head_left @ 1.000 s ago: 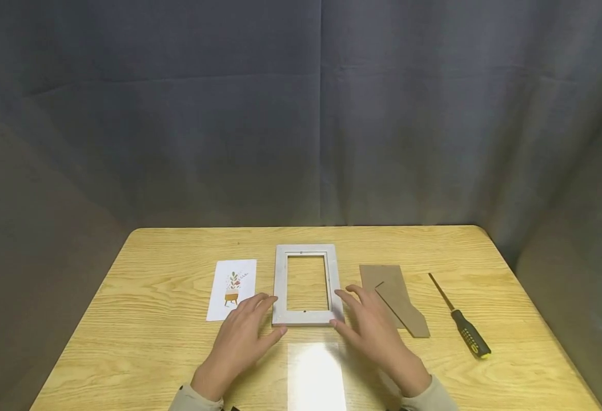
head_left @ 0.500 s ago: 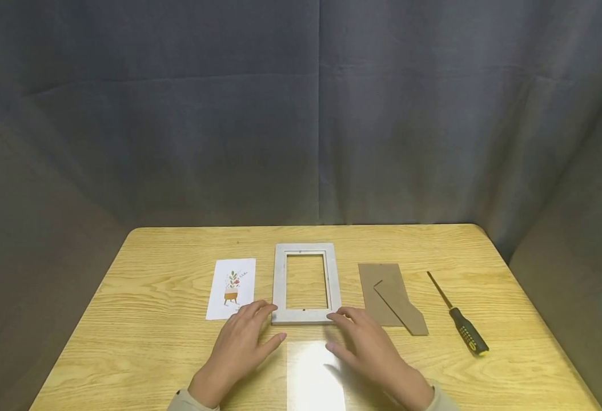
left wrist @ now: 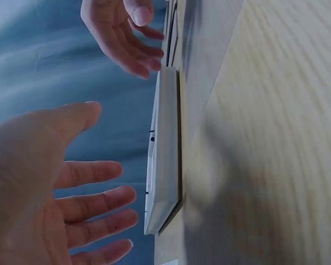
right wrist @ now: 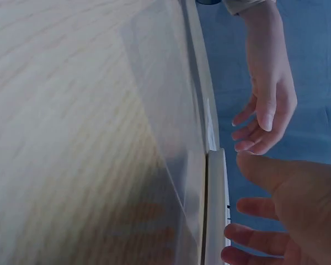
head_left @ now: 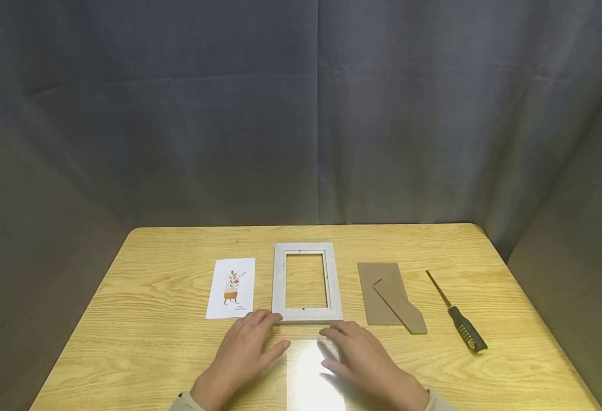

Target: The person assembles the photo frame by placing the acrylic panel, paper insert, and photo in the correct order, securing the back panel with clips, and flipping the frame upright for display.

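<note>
A whitish picture frame (head_left: 279, 285) lies flat in the middle of the table with its opening bare. My left hand (head_left: 244, 351) hovers by its near left corner, fingers extended and holding nothing. In the left wrist view those fingers (left wrist: 99, 201) stand apart from the frame's side (left wrist: 166, 149). My right hand (head_left: 362, 357) is just short of the near right corner, its fingers relaxed and bent a little, with nothing in it. Between the hands, a clear glossy sheet (head_left: 313, 382) lies on the table and reflects light; the right hand hangs partly over it.
Left of the frame lies a white card with a plant drawing (head_left: 231, 288). To the right is a brown backing board (head_left: 370, 285) with an angled stand piece (head_left: 404, 308) on it. A screwdriver (head_left: 457, 317) lies farther right. Grey curtains (head_left: 301, 142) surround the wooden table (head_left: 152, 319).
My right hand has drawn back from the frame's right side toward me, over the clear sheet. The left hand has also shifted slightly toward me. The frame has stayed in place.
</note>
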Action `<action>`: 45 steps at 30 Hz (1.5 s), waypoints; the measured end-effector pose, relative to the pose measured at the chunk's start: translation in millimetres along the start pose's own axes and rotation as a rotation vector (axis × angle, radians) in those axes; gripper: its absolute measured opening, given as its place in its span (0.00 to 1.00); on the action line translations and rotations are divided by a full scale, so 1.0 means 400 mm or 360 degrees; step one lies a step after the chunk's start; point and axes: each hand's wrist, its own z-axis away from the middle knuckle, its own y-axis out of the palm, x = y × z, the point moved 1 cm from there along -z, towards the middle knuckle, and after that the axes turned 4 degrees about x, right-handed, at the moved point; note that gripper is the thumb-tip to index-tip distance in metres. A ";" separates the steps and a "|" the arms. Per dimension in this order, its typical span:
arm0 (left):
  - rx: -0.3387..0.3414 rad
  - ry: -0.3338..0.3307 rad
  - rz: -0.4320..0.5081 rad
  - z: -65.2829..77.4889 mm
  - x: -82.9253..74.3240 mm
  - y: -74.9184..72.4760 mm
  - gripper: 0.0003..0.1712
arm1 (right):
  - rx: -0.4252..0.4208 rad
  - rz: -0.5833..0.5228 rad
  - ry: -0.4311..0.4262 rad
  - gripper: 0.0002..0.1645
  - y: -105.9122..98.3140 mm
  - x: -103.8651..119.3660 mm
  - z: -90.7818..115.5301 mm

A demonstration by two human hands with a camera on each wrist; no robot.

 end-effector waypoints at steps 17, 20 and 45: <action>0.0045 0.0092 0.0023 0.006 -0.013 0.042 0.30 | 0.0206 -0.0050 -0.0032 0.37 0.023 -0.002 -0.004; 0.0057 0.0087 0.0019 0.006 -0.014 0.042 0.29 | 0.0244 -0.0072 -0.0017 0.35 0.019 0.000 -0.009; 0.0064 0.0011 0.0033 0.010 0.001 0.028 0.30 | 0.0283 -0.0237 0.0203 0.37 -0.006 -0.032 -0.023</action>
